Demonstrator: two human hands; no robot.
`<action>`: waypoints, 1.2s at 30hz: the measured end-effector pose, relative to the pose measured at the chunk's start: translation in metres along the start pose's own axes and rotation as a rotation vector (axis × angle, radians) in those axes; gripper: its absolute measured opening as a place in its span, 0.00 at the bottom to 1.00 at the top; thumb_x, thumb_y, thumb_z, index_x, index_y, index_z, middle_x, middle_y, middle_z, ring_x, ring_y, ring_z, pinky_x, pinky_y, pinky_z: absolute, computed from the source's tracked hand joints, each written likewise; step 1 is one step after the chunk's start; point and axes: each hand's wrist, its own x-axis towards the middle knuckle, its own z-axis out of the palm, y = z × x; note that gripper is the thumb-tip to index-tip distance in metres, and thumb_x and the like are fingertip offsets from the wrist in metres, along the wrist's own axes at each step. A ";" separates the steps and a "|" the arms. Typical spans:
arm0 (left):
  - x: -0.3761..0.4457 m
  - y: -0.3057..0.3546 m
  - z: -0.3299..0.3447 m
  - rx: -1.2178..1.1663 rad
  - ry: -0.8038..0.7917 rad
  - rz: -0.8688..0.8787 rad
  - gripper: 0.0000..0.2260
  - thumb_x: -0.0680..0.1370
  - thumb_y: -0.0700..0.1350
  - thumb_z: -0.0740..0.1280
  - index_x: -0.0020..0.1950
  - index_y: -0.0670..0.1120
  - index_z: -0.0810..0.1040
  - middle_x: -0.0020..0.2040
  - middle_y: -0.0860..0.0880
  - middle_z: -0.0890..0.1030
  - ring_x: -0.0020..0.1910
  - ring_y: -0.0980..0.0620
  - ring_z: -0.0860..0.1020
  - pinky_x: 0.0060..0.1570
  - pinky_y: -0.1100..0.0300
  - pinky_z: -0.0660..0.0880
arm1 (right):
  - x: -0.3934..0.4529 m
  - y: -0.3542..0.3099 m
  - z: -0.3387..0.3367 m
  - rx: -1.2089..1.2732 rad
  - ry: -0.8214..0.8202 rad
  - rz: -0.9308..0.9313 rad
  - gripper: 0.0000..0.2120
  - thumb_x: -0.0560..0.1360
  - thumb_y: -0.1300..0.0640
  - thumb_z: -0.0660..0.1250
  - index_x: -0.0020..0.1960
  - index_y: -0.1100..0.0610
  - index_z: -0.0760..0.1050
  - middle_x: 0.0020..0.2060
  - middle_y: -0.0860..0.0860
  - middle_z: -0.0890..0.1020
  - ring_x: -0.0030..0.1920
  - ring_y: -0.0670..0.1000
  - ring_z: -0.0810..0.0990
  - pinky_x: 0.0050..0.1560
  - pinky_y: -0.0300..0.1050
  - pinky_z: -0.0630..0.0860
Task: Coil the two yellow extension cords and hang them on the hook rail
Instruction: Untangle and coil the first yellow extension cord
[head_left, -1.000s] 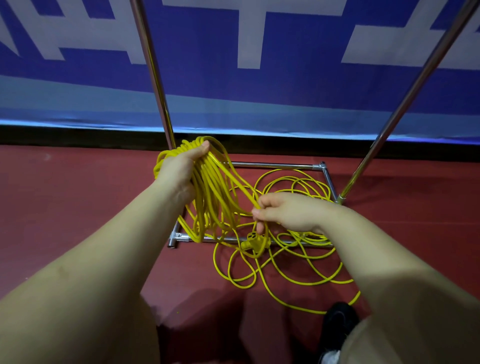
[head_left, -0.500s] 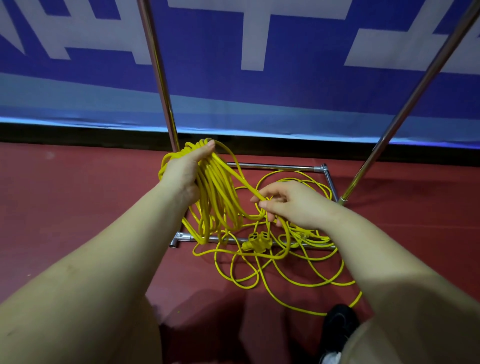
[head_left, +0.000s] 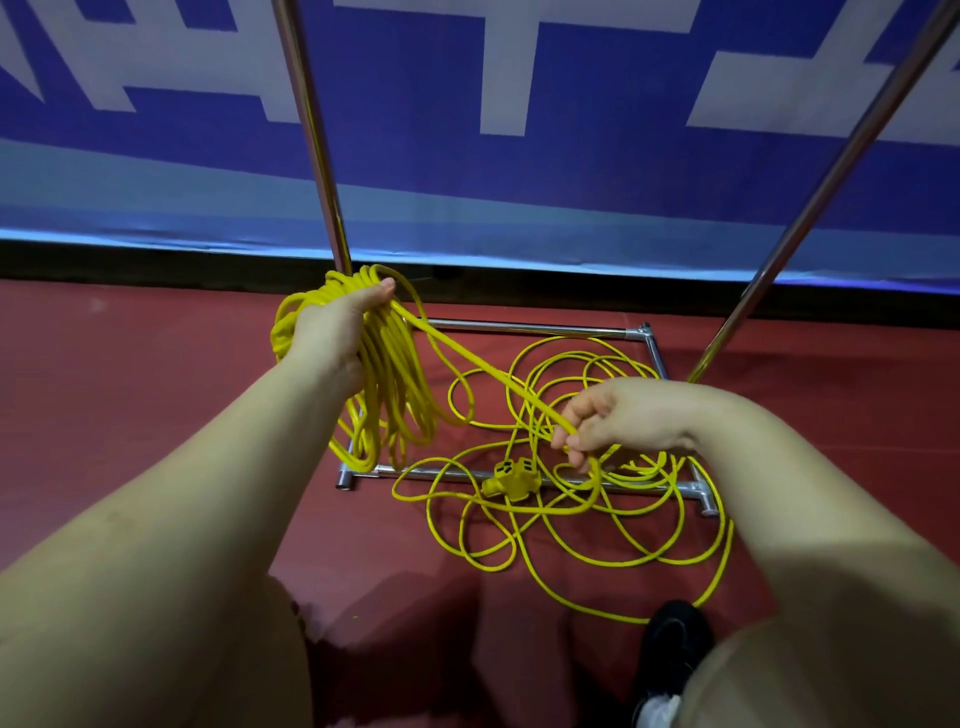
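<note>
Now pulled tight from the coil (head_left: 384, 374) held in the left hand (head_left: 332, 332) to the right hand (head_left: 618, 415) pinching the cord (head_left: 483, 369), ready for another loop, with plenty left on the floor (head_left: 130, 389).

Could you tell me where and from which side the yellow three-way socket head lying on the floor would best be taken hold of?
Probably by its narrow neck, where the cord enters the socket head, coming from above on the near side. The head lies flat across the rack's front bar with loose loops crossing around it, so a grip there avoids snagging. Both the left hand and right hand are busy with cord.
</note>
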 end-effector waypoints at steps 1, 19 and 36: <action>-0.001 0.002 0.000 0.006 -0.003 0.015 0.05 0.72 0.40 0.73 0.42 0.41 0.78 0.26 0.47 0.79 0.26 0.50 0.80 0.36 0.49 0.80 | -0.001 0.001 -0.004 0.052 0.051 0.005 0.07 0.78 0.65 0.60 0.46 0.56 0.75 0.35 0.49 0.79 0.36 0.46 0.78 0.40 0.40 0.74; -0.060 -0.036 0.031 0.658 -0.637 0.328 0.07 0.71 0.37 0.73 0.43 0.48 0.78 0.33 0.55 0.82 0.34 0.57 0.81 0.36 0.62 0.77 | 0.010 -0.035 -0.006 1.736 0.404 -0.081 0.09 0.79 0.67 0.57 0.41 0.66 0.70 0.28 0.59 0.79 0.25 0.53 0.81 0.29 0.44 0.79; -0.046 -0.025 0.048 0.180 -0.254 0.095 0.07 0.68 0.38 0.75 0.38 0.35 0.80 0.36 0.36 0.81 0.35 0.40 0.82 0.45 0.41 0.80 | 0.013 -0.057 0.026 0.151 0.791 -0.146 0.14 0.71 0.43 0.69 0.38 0.53 0.75 0.31 0.48 0.80 0.33 0.47 0.79 0.39 0.44 0.75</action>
